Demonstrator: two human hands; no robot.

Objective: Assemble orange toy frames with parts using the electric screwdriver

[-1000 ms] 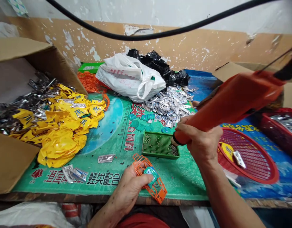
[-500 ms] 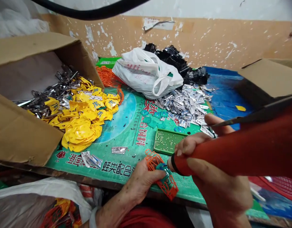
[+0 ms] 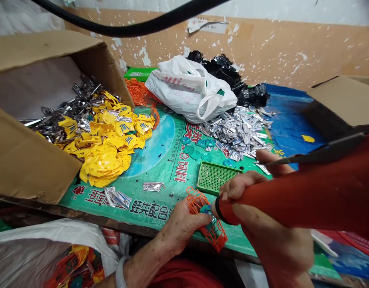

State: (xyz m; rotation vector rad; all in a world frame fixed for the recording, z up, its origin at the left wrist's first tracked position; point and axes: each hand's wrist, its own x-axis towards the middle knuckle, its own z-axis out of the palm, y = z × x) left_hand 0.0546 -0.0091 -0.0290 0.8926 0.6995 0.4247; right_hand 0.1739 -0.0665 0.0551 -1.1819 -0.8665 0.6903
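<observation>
From afar I note: left hand (image 3: 182, 225), grip pinching orange plastic frame (image 3: 219, 240) and teal part (image 3: 205, 209) over table (image 3: 178, 193) edge. Right hand (image 3: 276, 242): grip wrapped round red power screwdriver (image 3: 277, 200), nose at teal part. Likely screw-driving; next calls for steady, square pressure.

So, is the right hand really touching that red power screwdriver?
Touching: the head view shows the right hand gripping the red power screwdriver between thumb and fingers.
</observation>
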